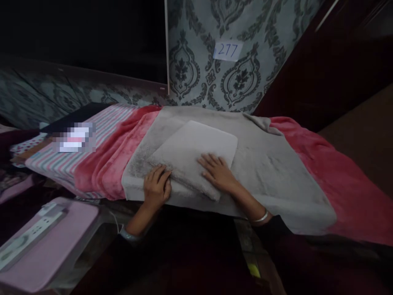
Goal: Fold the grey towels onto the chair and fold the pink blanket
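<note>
- The pale folded piece [199,143] lay slantwise on the grey cloth [264,164], around the middle of its width. It was spread flat, and its fuzzy near edge reached almost to the cloth's near border, probably so that both hands could get to it easily.
- The right hand [218,174] rested palm down on the piece's right part, open with fingers spread, likely to press it flat and keep it from sliding.
- The left hand [156,188] was apart from the right, its fingers curled at the near left edge of the piece, perhaps to steady or straighten that edge. Whether it pinched any fabric, I could not tell.
- The grey cloth covered the middle of a red-pink blanket [344,184], which showed at both sides; it seemed to serve as a smooth layer to work on.
- Farther left, a striped cloth [66,159] lay beyond the blanket's rumpled folds.
- Near left, a power strip [33,233] sat on a pink stool [70,229], maybe to keep it within reach.
- On the far side stood a patterned wall [196,24] bearing a paper marked 277 [227,51], with a dark screen [82,37] at left.
</note>
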Action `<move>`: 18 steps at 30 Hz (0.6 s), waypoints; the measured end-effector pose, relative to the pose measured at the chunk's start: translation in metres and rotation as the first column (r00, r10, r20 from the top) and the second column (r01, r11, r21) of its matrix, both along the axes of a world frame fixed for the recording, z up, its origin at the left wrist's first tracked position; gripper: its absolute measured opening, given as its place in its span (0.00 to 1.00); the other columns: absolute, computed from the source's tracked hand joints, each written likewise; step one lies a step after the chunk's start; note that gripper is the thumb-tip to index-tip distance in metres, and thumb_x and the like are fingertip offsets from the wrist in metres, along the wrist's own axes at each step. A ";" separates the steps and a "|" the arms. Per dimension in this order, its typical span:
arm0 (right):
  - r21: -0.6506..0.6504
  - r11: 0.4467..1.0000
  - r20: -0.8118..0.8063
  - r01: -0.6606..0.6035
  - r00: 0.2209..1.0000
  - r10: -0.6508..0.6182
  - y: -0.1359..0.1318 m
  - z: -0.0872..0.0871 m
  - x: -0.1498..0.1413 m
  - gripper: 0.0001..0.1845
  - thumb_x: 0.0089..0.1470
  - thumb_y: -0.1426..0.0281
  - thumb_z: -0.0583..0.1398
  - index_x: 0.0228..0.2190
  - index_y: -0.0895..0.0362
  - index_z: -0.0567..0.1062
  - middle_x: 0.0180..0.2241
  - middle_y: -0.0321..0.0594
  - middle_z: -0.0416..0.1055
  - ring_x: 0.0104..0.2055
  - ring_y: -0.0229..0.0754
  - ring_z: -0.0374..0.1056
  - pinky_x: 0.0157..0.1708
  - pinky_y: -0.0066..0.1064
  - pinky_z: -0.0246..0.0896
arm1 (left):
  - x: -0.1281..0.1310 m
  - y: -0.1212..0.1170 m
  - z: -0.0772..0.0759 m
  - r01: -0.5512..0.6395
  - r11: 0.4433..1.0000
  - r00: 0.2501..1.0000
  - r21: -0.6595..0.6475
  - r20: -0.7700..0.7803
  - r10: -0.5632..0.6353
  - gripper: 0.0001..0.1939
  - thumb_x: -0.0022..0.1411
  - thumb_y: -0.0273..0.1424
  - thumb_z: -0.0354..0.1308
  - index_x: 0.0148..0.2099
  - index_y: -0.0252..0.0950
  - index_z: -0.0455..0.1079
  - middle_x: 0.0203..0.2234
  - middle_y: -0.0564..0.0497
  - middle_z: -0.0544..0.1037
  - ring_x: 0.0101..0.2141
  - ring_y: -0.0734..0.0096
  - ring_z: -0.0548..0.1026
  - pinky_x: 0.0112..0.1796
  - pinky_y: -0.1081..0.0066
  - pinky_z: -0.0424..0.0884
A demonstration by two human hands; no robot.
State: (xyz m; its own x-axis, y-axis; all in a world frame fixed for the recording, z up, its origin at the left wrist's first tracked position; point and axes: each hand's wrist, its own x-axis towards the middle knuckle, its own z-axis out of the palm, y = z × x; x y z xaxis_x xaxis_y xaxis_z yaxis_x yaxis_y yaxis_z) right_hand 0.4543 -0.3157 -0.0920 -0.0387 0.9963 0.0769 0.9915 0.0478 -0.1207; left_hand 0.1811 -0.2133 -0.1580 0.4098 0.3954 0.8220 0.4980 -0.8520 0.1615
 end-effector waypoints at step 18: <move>0.265 0.954 -0.106 0.143 0.987 -0.118 -0.087 -0.039 -0.009 0.50 0.54 0.76 0.55 0.73 0.46 0.44 0.76 0.36 0.28 0.76 0.58 0.29 0.68 0.59 0.46 | 0.002 -0.006 0.008 -0.017 0.991 1.000 -0.131 -0.022 0.015 0.15 0.65 0.28 0.53 0.51 0.38 0.74 0.52 0.41 0.78 0.57 0.52 0.73 0.54 0.52 0.68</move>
